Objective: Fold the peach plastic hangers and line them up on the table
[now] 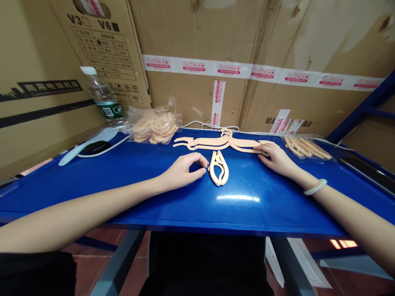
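Observation:
My left hand (184,169) rests on the blue table (138,193), fingers curled with thumb and forefinger nearly pinched, just left of a small folded peach plastic hanger (219,168). Nothing shows between its fingers. My right hand (275,158) lies on the right end of a stack of unfolded peach hangers (222,142), fingers bent over it. A white bead bracelet (314,187) is on my right wrist.
A clear bag of peach parts (154,124) and a water bottle (103,96) stand at the back left, with a white handled object (89,144) and a black oval item (97,146). Another bag of peach pieces (305,147) lies at right. Cardboard boxes (247,53) wall the back.

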The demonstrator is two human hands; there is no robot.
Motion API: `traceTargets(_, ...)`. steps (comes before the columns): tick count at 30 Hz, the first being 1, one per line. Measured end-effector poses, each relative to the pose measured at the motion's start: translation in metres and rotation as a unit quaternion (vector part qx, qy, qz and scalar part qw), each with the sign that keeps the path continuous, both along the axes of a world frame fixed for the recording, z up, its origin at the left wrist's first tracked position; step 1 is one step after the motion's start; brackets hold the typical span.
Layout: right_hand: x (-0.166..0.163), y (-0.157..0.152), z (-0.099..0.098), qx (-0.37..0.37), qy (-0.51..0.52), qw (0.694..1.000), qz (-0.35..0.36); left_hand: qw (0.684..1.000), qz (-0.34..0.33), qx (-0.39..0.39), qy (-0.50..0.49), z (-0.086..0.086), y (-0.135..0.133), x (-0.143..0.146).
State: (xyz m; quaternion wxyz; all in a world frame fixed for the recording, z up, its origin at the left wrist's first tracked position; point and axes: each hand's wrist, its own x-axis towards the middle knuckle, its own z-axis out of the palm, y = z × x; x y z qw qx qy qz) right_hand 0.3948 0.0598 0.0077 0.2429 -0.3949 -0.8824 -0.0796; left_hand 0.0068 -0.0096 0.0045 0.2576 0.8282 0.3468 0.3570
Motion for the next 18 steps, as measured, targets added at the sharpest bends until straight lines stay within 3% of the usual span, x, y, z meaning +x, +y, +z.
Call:
traceTargets(10, -0.006, 0.0, 0.007, -0.025, 0.013, 1.0, -0.012, 1.0, -0.011, 0.002, -0.019, -0.003, 0.001, 0.002)
traceTargets(18, -0.012, -0.015, 0.015, -0.035, 0.047, 0.998, -0.029, 0.995, -0.003, -0.075, -0.07, -0.004, 0.002, 0.002)
